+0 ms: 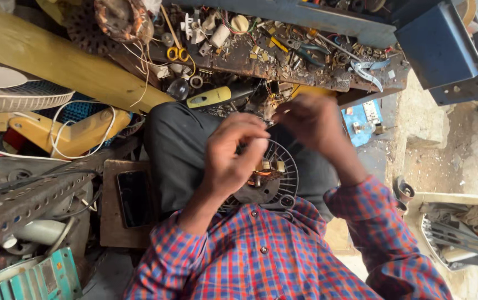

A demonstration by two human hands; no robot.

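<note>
From the head view, I have a round dark fan motor housing (269,180) resting on my lap, its ribbed rim showing at three o'clock and the copper windings with pale blocks near its middle. My left hand (232,158) lies over the housing's nine o'clock side, fingers (250,145) curled and pressed down on it to steady it. My right hand (312,119) hovers at twelve o'clock above the housing, blurred, its fingers drawn together as if pinching something thin; I cannot tell what, or whether anything is really caught between them. Further toward twelve o'clock sits the cluttered worktop (261,64) with a yellow-handled screwdriver (214,96), blue-handled pliers (305,51) and yellow-handled scissors (177,54); a dark phone (134,197) lies at nine o'clock beside my leg. I judge the risks are these: the housing sits only on cloth, so a hard pull could tip it off my lap, and a tug on fine copper wire could snap it.
</note>
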